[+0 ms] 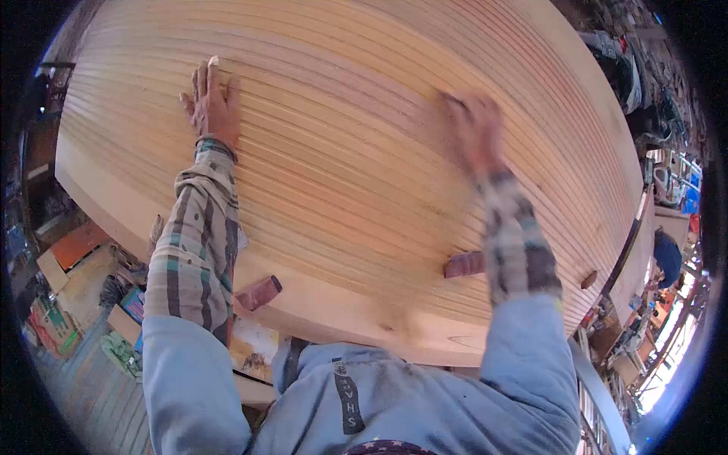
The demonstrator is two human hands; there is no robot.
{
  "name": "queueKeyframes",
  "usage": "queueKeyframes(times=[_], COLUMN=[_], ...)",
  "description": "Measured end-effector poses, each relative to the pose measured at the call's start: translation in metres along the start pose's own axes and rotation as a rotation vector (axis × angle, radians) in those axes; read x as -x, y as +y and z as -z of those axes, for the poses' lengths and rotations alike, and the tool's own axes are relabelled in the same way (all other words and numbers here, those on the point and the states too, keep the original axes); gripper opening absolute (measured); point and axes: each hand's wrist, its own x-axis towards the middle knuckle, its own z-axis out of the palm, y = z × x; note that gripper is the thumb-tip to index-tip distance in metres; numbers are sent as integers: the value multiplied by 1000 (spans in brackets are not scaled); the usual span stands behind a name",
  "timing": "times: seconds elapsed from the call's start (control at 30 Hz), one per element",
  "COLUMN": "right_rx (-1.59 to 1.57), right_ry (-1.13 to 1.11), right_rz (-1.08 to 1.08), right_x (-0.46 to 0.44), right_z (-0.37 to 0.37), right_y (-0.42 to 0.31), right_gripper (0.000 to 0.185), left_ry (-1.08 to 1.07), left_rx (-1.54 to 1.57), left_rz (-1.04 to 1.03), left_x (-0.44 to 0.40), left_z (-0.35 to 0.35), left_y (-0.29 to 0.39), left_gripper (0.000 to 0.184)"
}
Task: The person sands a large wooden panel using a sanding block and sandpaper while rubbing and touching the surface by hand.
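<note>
A large pale wooden panel (341, 174) with many long parallel grooves fills the middle of the view. My left hand (214, 106) lies flat on its upper left part, fingers spread, with a pale wrap on one fingertip. On the right side of the grooves is my right hand (478, 133), blurred by motion, its fingers curled down. A dark edge shows at those fingers; what they hold is too smeared to name. Below my right hand rests a folded reddish-brown piece of what looks like sandpaper (464, 264). A similar folded piece (259, 293) lies near the panel's front edge by my left forearm.
A small brown chip (589, 280) sits near the panel's right edge. Boxes (76, 246) and green gloves or cloth (121, 355) are on the floor at left. Cluttered shelves and tools line the right side, where a person in dark clothing (667, 258) bends over.
</note>
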Motion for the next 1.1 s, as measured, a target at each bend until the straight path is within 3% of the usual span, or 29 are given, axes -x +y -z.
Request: queueKeyframes(times=[0.03,0.1,0.17,0.27,0.3,0.37,0.43,0.5,0.6,0.63,0.7,0.77,0.8,0.87,0.97,1.1], right_rx=[118,131,77,-69,14,-178,-222,-171,-199,-303,-236,-116,-97,-97,-153,-151], right_ry=[-111,-88,-78,-179,-75,97,-5,46,1,-80,-32,-134,-149,-133,-86,98], right_rz=[-18,-180,-168,-188,-37,177,108,85,79,-37,38,-189,-173,-162,-44,215], right_x=[32,84,73,-10,-43,-121,-179,-207,-160,-128,-65,-6,16,16,-41,-168], right_z=[37,74,70,7,-42,-108,-149,-166,-139,-91,-35,21,40,41,-7,-135], right_y=[23,85,68,-7,-30,-105,-168,-197,-140,-124,-60,-2,26,26,-36,-152], right_gripper=[21,16,16,17,17,18,16,18,22,23,20,17,17,16,15,16], left_ry=[-2,-22,-33,-38,-35,-18,-1,-11,-12,-5,7,17,6,4,-21,-19], left_rx=[7,-57,-60,-52,-18,-19,18,22,47,53,42,27,43,50,43,41], left_rz=[13,14,18,15,8,15,27,25,26,28,29,23,21,34,29,24], left_x=[2,2,4,4,3,2,3,3,2,2,3,4,4,4,5,4], left_z=[1,2,4,6,6,9,14,16,16,14,9,8,11,15,15,15], left_y=[1,8,11,10,11,12,16,17,15,14,9,14,16,16,17,19], left_gripper=[58,58,59,60,60,60,59,59,60,59,58,58,58,58,59,60])
